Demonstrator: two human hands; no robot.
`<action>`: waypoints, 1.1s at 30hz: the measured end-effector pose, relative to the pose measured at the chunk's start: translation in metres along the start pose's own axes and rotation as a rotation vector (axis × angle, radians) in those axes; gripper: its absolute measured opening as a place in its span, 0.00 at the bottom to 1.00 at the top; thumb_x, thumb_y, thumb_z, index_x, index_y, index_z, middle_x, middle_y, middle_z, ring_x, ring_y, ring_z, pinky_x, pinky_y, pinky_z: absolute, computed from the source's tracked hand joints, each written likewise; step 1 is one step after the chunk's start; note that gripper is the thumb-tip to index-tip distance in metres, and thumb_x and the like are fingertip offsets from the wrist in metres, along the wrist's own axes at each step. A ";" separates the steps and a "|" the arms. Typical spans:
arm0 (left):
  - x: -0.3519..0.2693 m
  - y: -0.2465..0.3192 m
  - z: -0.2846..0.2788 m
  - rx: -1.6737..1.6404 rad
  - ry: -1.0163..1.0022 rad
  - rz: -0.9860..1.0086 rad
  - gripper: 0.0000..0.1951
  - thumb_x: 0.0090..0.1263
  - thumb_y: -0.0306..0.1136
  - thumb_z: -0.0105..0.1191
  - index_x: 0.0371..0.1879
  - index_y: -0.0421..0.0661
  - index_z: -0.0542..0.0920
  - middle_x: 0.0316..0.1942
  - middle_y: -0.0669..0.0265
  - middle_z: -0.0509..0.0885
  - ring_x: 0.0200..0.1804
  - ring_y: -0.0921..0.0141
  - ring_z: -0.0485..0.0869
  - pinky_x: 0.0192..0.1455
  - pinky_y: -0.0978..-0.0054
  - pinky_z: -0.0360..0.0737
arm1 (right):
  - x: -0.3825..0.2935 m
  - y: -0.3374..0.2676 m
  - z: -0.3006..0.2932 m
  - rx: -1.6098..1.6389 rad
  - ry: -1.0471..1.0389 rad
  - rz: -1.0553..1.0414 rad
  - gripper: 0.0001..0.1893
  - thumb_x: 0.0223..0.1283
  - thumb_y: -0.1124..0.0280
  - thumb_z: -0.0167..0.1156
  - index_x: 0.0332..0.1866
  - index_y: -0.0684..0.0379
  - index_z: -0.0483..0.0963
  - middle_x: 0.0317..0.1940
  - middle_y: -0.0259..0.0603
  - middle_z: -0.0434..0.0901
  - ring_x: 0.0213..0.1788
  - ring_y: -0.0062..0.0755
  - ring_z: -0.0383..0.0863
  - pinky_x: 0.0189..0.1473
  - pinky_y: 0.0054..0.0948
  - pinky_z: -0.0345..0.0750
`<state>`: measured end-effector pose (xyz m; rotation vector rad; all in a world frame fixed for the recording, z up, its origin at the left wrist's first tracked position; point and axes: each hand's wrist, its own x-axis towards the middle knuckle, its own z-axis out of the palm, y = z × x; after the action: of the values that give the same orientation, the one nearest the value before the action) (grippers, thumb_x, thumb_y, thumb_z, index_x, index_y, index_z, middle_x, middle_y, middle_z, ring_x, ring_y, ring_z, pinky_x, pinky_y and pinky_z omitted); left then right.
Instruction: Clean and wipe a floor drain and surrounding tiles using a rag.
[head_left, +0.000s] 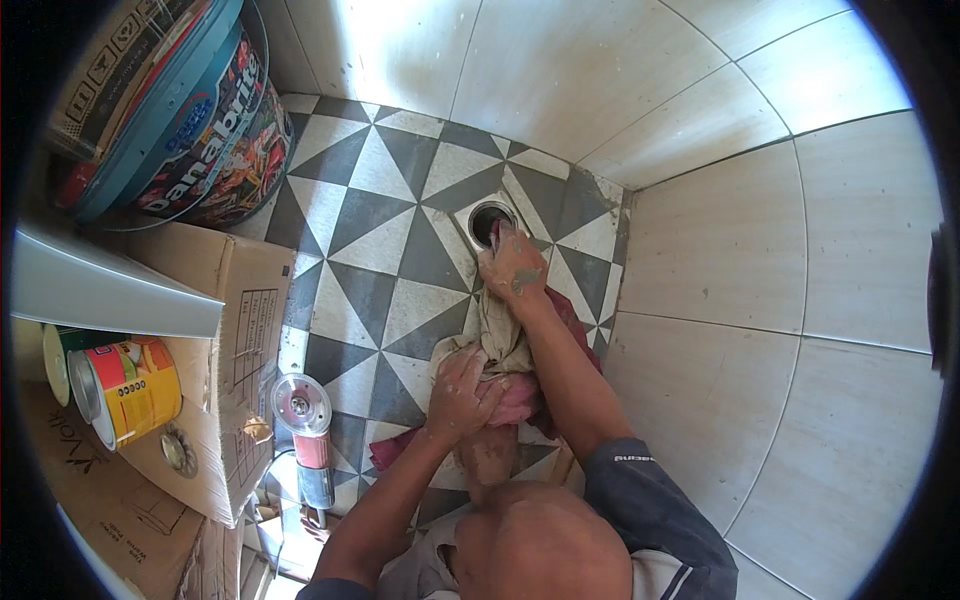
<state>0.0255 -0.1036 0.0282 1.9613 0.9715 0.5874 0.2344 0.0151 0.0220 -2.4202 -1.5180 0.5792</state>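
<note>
My right hand (516, 262), smeared with grey matter on its back, is at the rim of a round floor drain (493, 223) set in a square frame. Its fingers grip one end of a beige rag (501, 334), and a bit of dark reddish cloth shows at the fingertips over the opening. The rag runs back to my left hand (459, 394), which grasps its bunched part together with a pink cloth (517, 401). Beneath my right forearm lies a dark red cloth (568, 319). Another red end (394, 448) sticks out left of my left wrist.
Left on the patterned tile floor (390, 247) lies an angle grinder (307, 442) with a clear-looking disc. Cardboard boxes (255, 360), a yellow can (142, 390) and a blue plastic bucket (217, 142) stand along the left. Tiled walls (705, 247) close off the far and right sides.
</note>
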 end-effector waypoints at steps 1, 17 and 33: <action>0.000 0.000 0.000 0.003 -0.004 0.001 0.30 0.71 0.47 0.66 0.61 0.32 0.80 0.63 0.41 0.81 0.64 0.42 0.80 0.71 0.46 0.73 | -0.001 0.000 0.001 -0.023 0.049 0.015 0.34 0.60 0.58 0.62 0.69 0.67 0.71 0.54 0.62 0.82 0.52 0.64 0.88 0.56 0.52 0.85; 0.002 0.002 -0.001 0.004 -0.025 -0.004 0.30 0.72 0.47 0.65 0.62 0.33 0.79 0.64 0.42 0.81 0.65 0.42 0.79 0.72 0.46 0.72 | 0.004 -0.004 -0.005 -0.019 -0.048 0.126 0.31 0.60 0.59 0.61 0.66 0.66 0.72 0.56 0.62 0.83 0.57 0.61 0.86 0.62 0.53 0.82; 0.000 -0.002 0.001 -0.003 -0.015 -0.004 0.30 0.70 0.44 0.67 0.64 0.33 0.78 0.65 0.42 0.80 0.65 0.41 0.78 0.72 0.46 0.72 | 0.004 -0.006 -0.007 0.120 0.100 0.125 0.30 0.58 0.58 0.59 0.61 0.71 0.76 0.53 0.67 0.85 0.56 0.66 0.87 0.61 0.54 0.82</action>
<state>0.0255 -0.1036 0.0255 1.9581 0.9647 0.5703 0.2345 0.0216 0.0293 -2.4252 -1.2628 0.5472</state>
